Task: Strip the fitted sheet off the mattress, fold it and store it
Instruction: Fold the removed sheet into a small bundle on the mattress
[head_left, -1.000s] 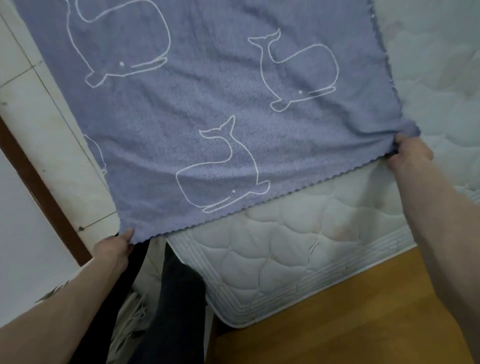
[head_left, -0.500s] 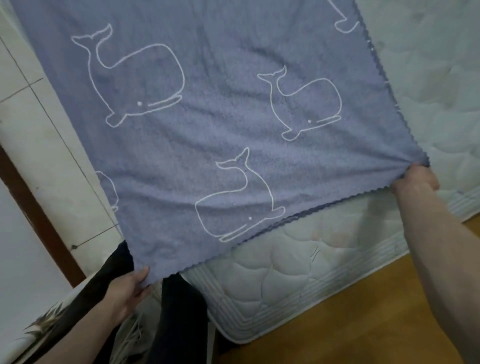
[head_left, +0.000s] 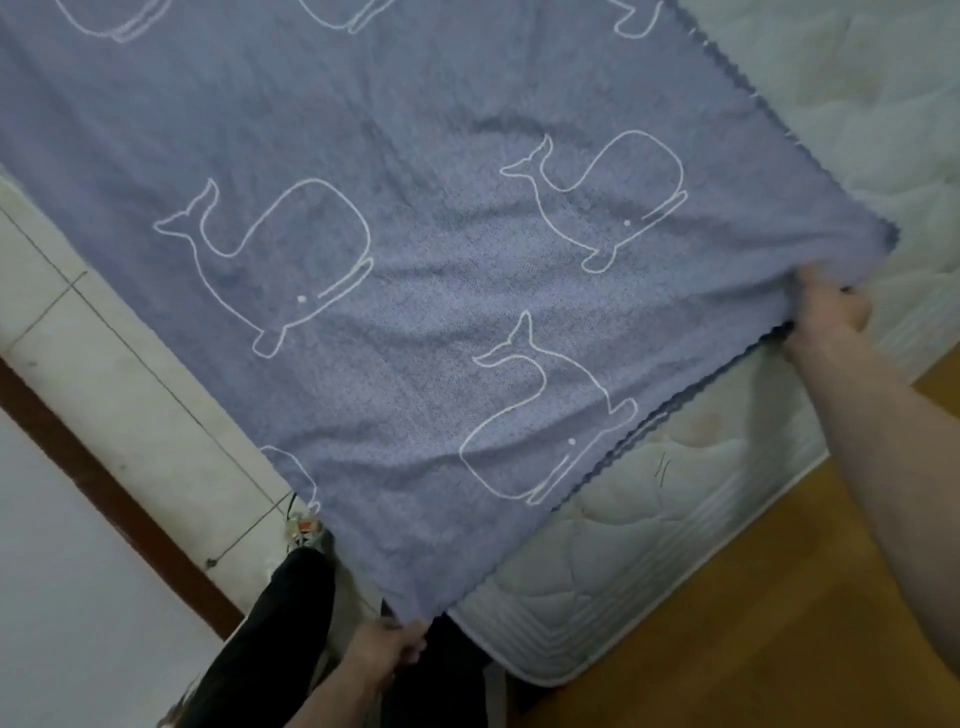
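A blue sheet (head_left: 415, 270) with white whale outlines and a scalloped edge is stretched flat above the white quilted mattress (head_left: 649, 519). My left hand (head_left: 387, 647) grips the sheet's near corner at the bottom of the view. My right hand (head_left: 826, 312) grips the other near corner at the right, over the mattress edge. The near hem runs taut between the two hands. The sheet's far part runs out of view at the top.
The mattress corner (head_left: 540, 644) lies on a wooden platform (head_left: 753, 623). My legs in dark trousers (head_left: 280, 623) stand beside it. At the left are a tiled floor (head_left: 104, 364), a dark brown strip (head_left: 104, 478) and a pale wall (head_left: 52, 597).
Both hands have pulled the sheet nearer and lower in the view. The left hand dropped toward my legs. More of the whale pattern shows and less mattress is uncovered.
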